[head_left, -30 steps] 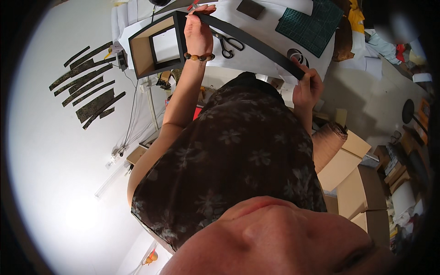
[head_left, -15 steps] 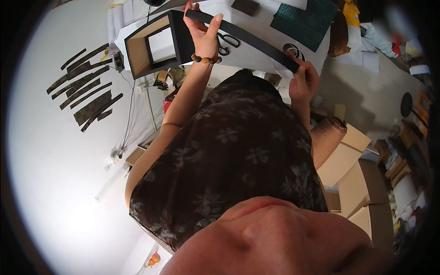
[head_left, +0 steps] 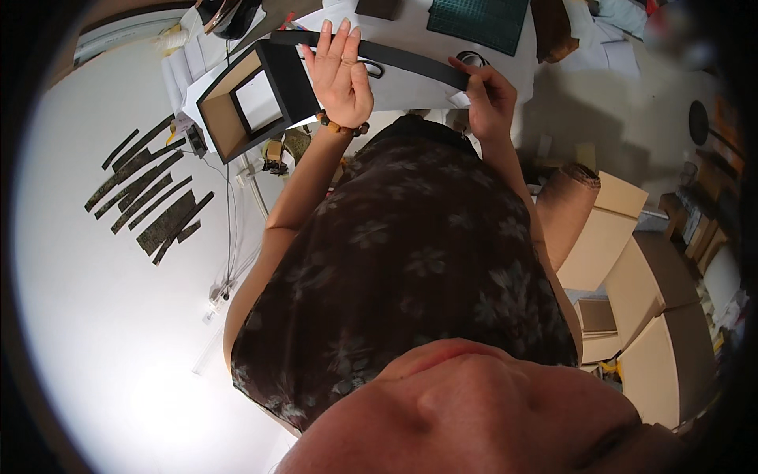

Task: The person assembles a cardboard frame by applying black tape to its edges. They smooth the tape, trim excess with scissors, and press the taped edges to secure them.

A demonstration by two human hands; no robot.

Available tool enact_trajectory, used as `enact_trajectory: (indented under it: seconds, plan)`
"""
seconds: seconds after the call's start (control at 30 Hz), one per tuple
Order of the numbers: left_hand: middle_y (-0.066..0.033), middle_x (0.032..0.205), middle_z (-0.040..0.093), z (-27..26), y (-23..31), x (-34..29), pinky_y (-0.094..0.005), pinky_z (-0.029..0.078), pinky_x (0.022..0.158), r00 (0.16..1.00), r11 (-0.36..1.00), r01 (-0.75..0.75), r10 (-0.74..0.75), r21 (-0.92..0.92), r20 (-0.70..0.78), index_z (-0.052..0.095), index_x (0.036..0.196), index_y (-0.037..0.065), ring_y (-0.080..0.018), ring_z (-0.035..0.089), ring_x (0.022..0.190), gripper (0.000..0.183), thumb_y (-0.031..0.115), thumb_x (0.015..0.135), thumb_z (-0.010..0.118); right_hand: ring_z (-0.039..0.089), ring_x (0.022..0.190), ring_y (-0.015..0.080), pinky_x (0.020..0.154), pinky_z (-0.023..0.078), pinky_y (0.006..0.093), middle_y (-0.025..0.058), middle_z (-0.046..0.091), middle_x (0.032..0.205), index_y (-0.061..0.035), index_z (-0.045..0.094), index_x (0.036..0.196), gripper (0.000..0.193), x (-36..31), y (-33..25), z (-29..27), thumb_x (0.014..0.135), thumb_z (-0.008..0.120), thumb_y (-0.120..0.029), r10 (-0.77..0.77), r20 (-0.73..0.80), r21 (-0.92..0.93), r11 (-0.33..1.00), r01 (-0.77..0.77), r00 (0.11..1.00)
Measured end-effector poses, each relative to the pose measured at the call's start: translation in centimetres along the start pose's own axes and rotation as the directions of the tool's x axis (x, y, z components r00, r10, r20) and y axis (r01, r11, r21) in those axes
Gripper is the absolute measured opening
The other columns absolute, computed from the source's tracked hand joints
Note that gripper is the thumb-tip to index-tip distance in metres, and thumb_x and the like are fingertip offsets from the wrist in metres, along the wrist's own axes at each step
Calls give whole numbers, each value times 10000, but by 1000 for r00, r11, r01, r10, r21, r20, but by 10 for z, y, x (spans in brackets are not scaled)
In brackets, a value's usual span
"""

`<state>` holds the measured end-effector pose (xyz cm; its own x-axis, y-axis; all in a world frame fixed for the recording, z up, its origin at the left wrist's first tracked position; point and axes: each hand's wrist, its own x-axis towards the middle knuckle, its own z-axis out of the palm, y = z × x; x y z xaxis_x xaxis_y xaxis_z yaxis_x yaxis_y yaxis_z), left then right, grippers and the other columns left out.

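Note:
A long, flat black strip (head_left: 410, 59) stretches across the white-covered table, curving slightly down to the right. Its right end is pinched between the thumb and fingers of my right hand (head_left: 493, 103). My left hand (head_left: 339, 79), with a beaded bracelet at the wrist, is open against the strip's left part. Its fingers are straight and cover a piece of the strip. Left of that hand stands a black box frame (head_left: 296, 83) with a tan inside and a rectangular opening; the strip's left end lies over its top corner. Scissors (head_left: 373, 71) are partly hidden behind the strip.
A green cutting mat (head_left: 478, 22) and a dark block (head_left: 379, 8) lie at the table's far side. Dark patterned strips (head_left: 146, 186) are on the white surface at left. To my right are a brown roll (head_left: 567, 209) and cardboard boxes (head_left: 655, 284).
My left hand has let go of the strip's left end and straightened its fingers, further right along it. The strip sits lower, over the box frame's corner. My right hand still pinches its end.

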<state>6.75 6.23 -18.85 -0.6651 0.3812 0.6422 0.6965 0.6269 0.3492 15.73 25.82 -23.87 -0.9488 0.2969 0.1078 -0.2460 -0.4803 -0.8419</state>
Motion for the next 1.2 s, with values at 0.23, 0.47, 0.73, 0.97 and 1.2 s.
enact_trajectory:
  seconds: [0.23,0.47,0.73,0.97,1.2]
  plan:
    - [-153,1305,563,4,44,2,-460,146,1128,965,992,-78,99,-97,243,591,1234,-22,-318,447,1300,399,126,875,502,412,624,37,1042,410,372,-50,473,660,-34,562,782,169,0,4,-3,935,587,-102,-14,21,12,1000,13,1000]
    - [-102,1271,589,18,69,8,-431,248,1063,927,969,-197,233,-148,293,639,1193,65,-288,513,1191,423,191,790,642,426,655,22,744,442,239,-68,485,686,-33,562,777,196,-3,-1,-5,933,606,-143,28,-5,-73,997,-29,1000]
    - [-83,1277,545,38,60,-9,-450,214,1035,927,943,-330,332,-37,173,665,1156,172,-268,453,1163,452,324,732,699,393,634,22,548,333,203,-48,492,681,-15,561,796,206,-3,4,-5,938,597,-161,-105,30,-132,985,108,994]
    - [-64,1101,631,16,73,16,-430,293,1019,905,974,-205,226,-95,361,590,1256,159,-231,553,1013,572,244,714,750,381,625,40,542,336,223,-47,446,662,-14,546,788,229,1,0,-13,928,607,-185,-115,58,-248,960,126,992]
    - [-86,796,607,12,65,72,-378,442,895,647,930,-307,360,-203,672,600,957,60,-277,612,817,335,6,636,679,400,624,33,558,330,229,-60,443,640,-40,573,784,236,-1,-16,-29,925,602,-226,170,139,-246,960,-133,976]
